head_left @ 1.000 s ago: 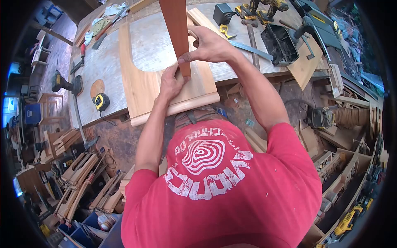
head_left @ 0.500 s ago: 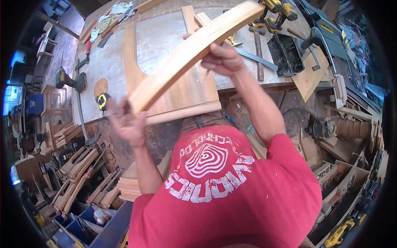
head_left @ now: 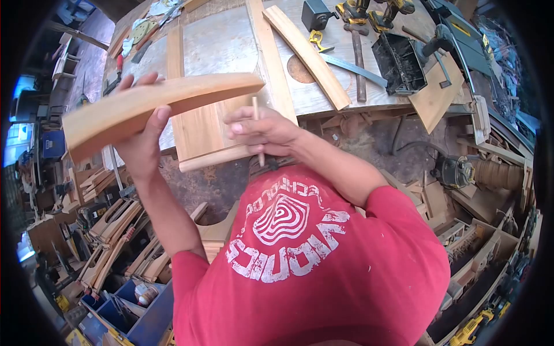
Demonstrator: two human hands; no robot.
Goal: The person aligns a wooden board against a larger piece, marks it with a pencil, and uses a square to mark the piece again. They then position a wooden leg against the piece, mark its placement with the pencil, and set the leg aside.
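Note:
My left hand grips a thick, curved wooden piece raised over the bench, thumb in front and fingertips showing behind its upper edge. The piece slants slightly, its near left end blurred. My right hand is closed around a thin, pale stick, which looks like a pencil or dowel and points roughly up and down. It is just below the right end of the curved piece, apart from it. Under both hands lies a flat wooden frame with a rounded front edge.
A second curved wooden piece lies on the bench beside a metal ruler and a hammer. Cordless drills and a black bin stand to the right. Below left is a blue divided box.
The curved piece swung left and became more level, now in my left hand alone. My right hand let it go and moved down and left, showing the thin stick.

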